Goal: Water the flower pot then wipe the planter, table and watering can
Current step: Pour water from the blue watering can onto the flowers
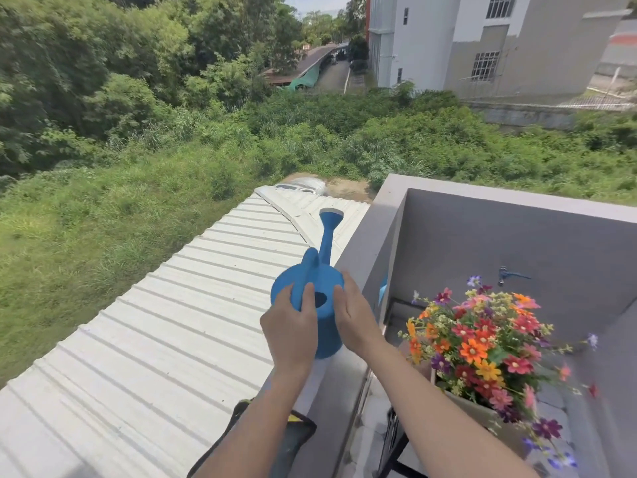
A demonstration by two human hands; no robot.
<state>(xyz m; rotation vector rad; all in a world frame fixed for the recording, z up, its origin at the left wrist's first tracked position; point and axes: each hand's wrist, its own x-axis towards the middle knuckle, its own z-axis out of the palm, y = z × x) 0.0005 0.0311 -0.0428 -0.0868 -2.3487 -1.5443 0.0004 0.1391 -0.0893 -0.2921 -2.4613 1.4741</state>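
Observation:
A blue watering can (pixel 319 270) stands on the grey balcony ledge (pixel 365 250), its spout pointing away and up. My left hand (pixel 291 329) wraps the can's handle and near side. On the can's right side lies my right hand (pixel 356 320), fingers pressed flat against the body. To the right and lower, a pale rectangular planter (pixel 482 414) holds a bunch of orange, red, pink and purple flowers (pixel 482 343). No cloth is visible.
Beyond the ledge a white corrugated roof (pixel 155 339) drops away to the left. A blue tap (pixel 506 276) sticks out of the grey balcony wall behind the flowers. A black chair frame (pixel 393 443) and a dark bag (pixel 293 432) sit below my arms.

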